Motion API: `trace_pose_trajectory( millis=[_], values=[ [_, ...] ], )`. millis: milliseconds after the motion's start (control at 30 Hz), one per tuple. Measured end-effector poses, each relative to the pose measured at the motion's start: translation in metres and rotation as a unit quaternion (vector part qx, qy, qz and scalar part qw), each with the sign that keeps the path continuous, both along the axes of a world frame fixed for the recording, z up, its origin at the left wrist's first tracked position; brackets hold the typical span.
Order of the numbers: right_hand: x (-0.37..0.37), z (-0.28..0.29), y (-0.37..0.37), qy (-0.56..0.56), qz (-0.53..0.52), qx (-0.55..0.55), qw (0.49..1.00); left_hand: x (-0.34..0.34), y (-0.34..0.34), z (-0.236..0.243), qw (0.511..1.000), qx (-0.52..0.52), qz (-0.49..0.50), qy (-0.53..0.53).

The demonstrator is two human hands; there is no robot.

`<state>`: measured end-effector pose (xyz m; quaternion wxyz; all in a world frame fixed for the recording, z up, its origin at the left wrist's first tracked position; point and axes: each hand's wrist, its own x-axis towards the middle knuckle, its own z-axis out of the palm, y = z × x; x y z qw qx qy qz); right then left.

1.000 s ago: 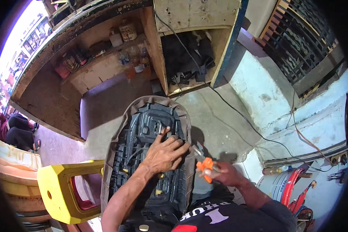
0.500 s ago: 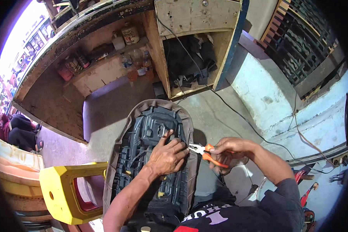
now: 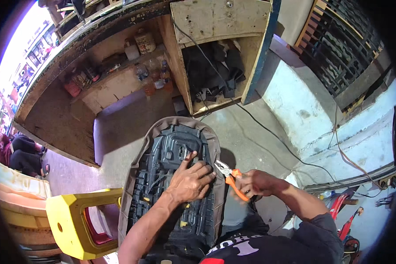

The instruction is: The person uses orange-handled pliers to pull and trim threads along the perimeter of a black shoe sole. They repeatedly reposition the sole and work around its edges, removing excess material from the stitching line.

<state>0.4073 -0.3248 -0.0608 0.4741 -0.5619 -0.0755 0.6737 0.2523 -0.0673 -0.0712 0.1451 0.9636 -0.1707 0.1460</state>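
Observation:
An upturned motorcycle seat lies in front of me, its ribbed black plastic base (image 3: 174, 143) facing up. A grey-brown cover (image 3: 138, 160) is folded over the rim all round. My left hand (image 3: 189, 181) lies across the base, thumb toward the far end and fingers stretched to the right rim. My right hand (image 3: 260, 182) is closed round the orange handles of combination pliers (image 3: 229, 176). Their metal jaws are at the right edge of the cover, close to my left fingertips. Whether the jaws pinch the cover, I cannot tell.
A yellow plastic stool (image 3: 68, 224) lies to the left of the seat. Beyond it stands a worn wooden counter (image 3: 127, 92) with bottles and dark scraps on its shelves. A black cable (image 3: 273, 127) crosses the floor at right. A person (image 3: 26, 156) sits at far left.
The pliers have turned, their jaws now pointing up and left along the rim, and my right hand has dropped slightly. My left hand stays in place on the base.

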Motion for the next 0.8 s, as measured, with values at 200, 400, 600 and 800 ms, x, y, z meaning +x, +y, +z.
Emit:
trace_pose_trajectory(
  millis=[200, 400, 600, 800],
  values=[
    [-0.020, -0.024, -0.003, -0.685, 0.099, 0.163, 0.703, -0.001, -0.001, 0.005, 1.000, 0.005, 0.003, 0.009],
    [-0.013, -0.001, 0.007, -0.244, 0.026, 0.050, 0.968, 0.002, -0.003, 0.003, 1.000, -0.003, -0.008, -0.009],
    [0.002, 0.027, 0.011, -0.029, -0.040, 0.080, 0.996, -0.002, -0.002, 0.007, 1.000, -0.008, -0.001, 0.004],
    [-0.009, -0.026, 0.011, -0.669, 0.059, 0.109, 0.733, 0.001, -0.005, 0.005, 1.000, -0.010, -0.006, 0.013]
  ],
)
